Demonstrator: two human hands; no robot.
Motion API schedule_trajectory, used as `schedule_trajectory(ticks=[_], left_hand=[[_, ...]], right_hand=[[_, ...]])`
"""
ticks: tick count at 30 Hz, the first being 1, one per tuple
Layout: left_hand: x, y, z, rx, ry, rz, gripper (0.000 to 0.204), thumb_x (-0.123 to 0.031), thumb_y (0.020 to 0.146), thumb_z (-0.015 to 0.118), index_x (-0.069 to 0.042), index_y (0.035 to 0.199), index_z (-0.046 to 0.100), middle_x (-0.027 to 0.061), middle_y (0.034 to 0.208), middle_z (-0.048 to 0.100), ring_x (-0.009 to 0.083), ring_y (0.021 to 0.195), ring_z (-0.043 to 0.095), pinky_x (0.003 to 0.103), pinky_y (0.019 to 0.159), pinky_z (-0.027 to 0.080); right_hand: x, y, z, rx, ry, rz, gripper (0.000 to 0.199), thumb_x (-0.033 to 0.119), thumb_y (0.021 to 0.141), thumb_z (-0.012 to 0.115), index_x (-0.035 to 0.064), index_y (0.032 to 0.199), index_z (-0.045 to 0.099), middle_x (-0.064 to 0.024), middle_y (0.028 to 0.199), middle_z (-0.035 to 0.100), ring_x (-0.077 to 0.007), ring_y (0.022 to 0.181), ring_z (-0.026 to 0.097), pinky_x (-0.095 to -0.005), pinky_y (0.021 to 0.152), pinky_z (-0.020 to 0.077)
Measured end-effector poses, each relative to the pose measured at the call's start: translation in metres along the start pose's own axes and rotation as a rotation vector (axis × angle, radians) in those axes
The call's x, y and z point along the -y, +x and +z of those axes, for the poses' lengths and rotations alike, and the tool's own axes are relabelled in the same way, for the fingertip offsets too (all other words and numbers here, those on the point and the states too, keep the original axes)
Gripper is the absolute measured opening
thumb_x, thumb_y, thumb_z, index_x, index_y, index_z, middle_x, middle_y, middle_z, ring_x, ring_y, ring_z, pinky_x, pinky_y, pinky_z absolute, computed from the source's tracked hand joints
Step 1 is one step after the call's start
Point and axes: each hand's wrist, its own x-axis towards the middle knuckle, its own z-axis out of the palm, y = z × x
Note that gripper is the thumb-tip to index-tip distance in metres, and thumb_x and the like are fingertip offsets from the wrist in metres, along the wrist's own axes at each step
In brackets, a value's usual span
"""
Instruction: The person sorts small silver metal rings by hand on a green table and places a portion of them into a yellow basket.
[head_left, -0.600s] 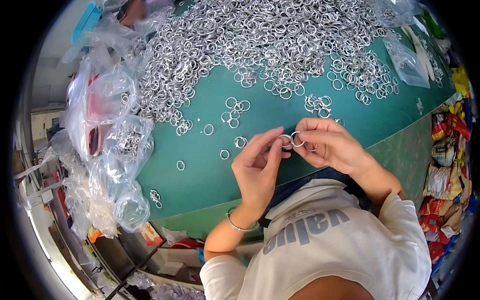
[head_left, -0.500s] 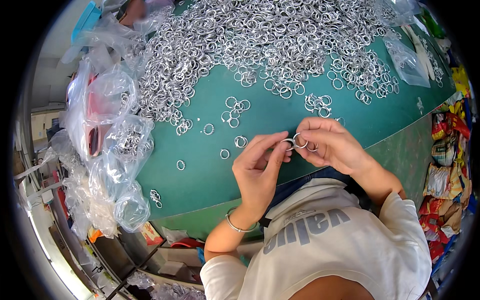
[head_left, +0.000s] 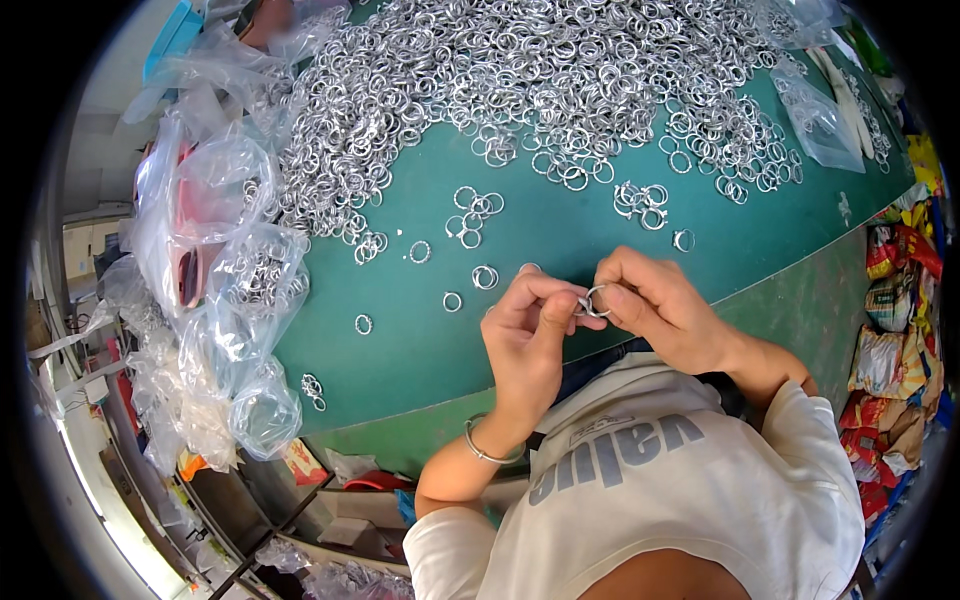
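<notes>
Close to the table's near edge, my left hand (head_left: 527,335) and my right hand (head_left: 668,308) meet, thumbs and fingertips pinched. Between them silver rings (head_left: 598,291) overlap, one pinched on each side; fingers hide parts of them. A bangle circles my left wrist. Just beyond my left fingertips, a ring (head_left: 530,267) is partly hidden. Left of that hand lie a pair of rings (head_left: 485,277), a single ring (head_left: 453,302) and a beaded-looking ring (head_left: 363,324). A lone ring (head_left: 683,240) rests beyond my right hand, near a small cluster of rings (head_left: 640,203).
A wide heap of silver rings (head_left: 520,70) covers the far part of the green table (head_left: 400,370). Clear plastic bags (head_left: 235,330) line the left edge, some holding rings. Another plastic bag (head_left: 820,125) lies far right. Colourful packets (head_left: 885,310) stand right of the table.
My hands have come closer together, and the rings between them now overlap more tightly. My right hand has shifted slightly nearer to me, uncovering the lone ring beyond it.
</notes>
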Motion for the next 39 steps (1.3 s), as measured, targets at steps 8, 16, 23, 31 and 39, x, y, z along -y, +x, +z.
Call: schedule_trajectory(ticks=[8, 16, 23, 31, 39], left_hand=[[-0.003, -0.003, 0.004, -0.015, -0.059, 0.026, 0.015, -0.01, 0.09, 0.057, 0.004, 0.085, 0.058, 0.0036, 0.075, 0.05, 0.0092, 0.063, 0.051, 0.024, 0.057, 0.048], [-0.007, -0.008, 0.008, -0.083, -0.261, -0.154, 0.02, -0.015, 0.091, 0.056, 0.004, 0.085, 0.057, 0.0043, 0.075, 0.053, 0.008, 0.06, 0.046, 0.027, 0.058, 0.052], [-0.013, -0.012, 0.006, -0.073, -0.347, -0.294, 0.021, -0.015, 0.09, 0.057, 0.004, 0.084, 0.056, 0.0049, 0.076, 0.054, 0.0087, 0.063, 0.051, 0.03, 0.059, 0.055], [-0.017, -0.014, 0.001, 0.01, -0.273, -0.229, 0.021, -0.016, 0.091, 0.056, 0.002, 0.081, 0.055, 0.0061, 0.076, 0.055, 0.0096, 0.065, 0.055, 0.029, 0.063, 0.057], [-0.016, -0.02, 0.006, -0.055, 0.125, 0.121, 0.015, -0.008, 0.089, 0.057, 0.005, 0.082, 0.054, 0.0069, 0.076, 0.055, 0.0123, 0.065, 0.056, 0.024, 0.059, 0.051]], right_hand=[[0.014, 0.004, -0.005, 0.148, -0.203, -0.071, 0.023, 0.016, 0.094, 0.046, -0.0003, 0.078, 0.051, -0.0094, 0.07, 0.057, -0.0225, 0.061, 0.056, -0.0323, 0.056, 0.0426], [0.004, 0.003, -0.001, 0.087, -0.377, -0.284, 0.015, 0.011, 0.089, 0.05, 0.0021, 0.077, 0.051, -0.0085, 0.069, 0.055, -0.0286, 0.06, 0.056, -0.0369, 0.052, 0.0428], [0.0, 0.001, -0.001, 0.064, -0.522, -0.416, 0.012, 0.008, 0.083, 0.057, 0.004, 0.073, 0.05, -0.0075, 0.067, 0.053, -0.027, 0.056, 0.054, -0.036, 0.047, 0.0403], [0.003, 0.002, -0.002, 0.101, -0.538, -0.471, 0.011, 0.005, 0.079, 0.057, 0.0044, 0.071, 0.05, -0.0066, 0.064, 0.05, -0.0251, 0.054, 0.053, -0.0361, 0.044, 0.0387], [0.009, 0.004, -0.004, 0.142, -0.578, -0.414, 0.012, 0.008, 0.083, 0.056, 0.0039, 0.072, 0.052, -0.008, 0.066, 0.055, -0.027, 0.055, 0.054, -0.0373, 0.048, 0.0401]])
